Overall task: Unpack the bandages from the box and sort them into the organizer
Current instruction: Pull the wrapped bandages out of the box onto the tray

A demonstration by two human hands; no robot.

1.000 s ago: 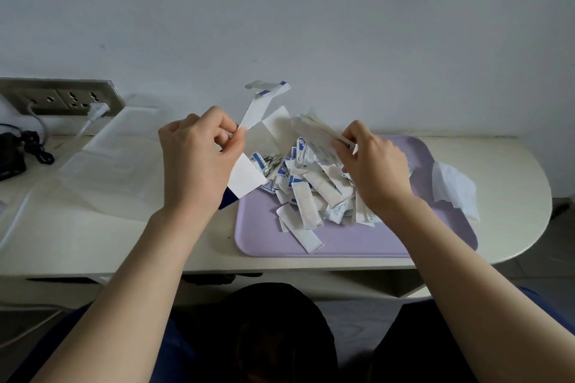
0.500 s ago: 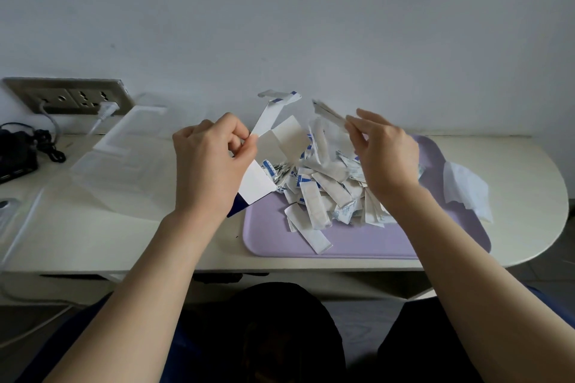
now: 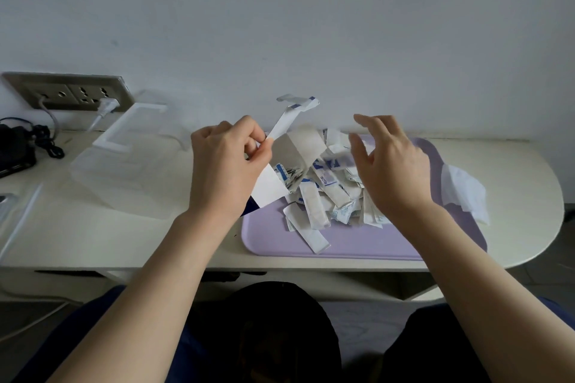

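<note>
Already spilled out, the wrapped bandages (image 3: 323, 196) lie in a loose heap on the far half of a lavender tray (image 3: 357, 246), one long strip trailing toward its near edge. Just left of the heap the white cardboard box (image 3: 270, 189) is held tilted over the tray's left rim, its open flaps sticking up and its dark blue corner pointing down. The left hand (image 3: 224, 171) grips the box, thumb and curled fingers pinching its upper edge. The right hand (image 3: 392, 171) hovers over the heap's right side with fingers spread and relaxed, holding nothing. A clear plastic organizer (image 3: 124, 171) sits on the cream table (image 3: 93, 236), left of the box. A crumpled tissue (image 3: 463, 193) lies at the tray's right edge. Far left, a wall socket panel (image 3: 71, 93) holds a white plug (image 3: 104, 109).
</note>
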